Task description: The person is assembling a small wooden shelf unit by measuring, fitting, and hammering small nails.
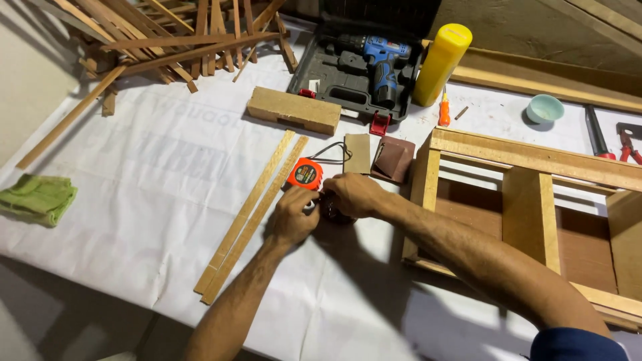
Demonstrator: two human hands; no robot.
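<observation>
Small dark object [332,208] pinched between left hand [293,217] and right hand [353,194] (orange tape measure [305,174] just beside).

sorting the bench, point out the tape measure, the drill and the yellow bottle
tape measure [305,174], head view, on its orange case
drill [383,67], head view, on its blue body
yellow bottle [441,63], head view, mid-side

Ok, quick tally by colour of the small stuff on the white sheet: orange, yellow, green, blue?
Orange: 2, tape measure and screwdriver
Yellow: 1, cylinder bottle
Green: 2, cloth and pale bowl
Blue: 1, drill in its case
Total: 6
</observation>
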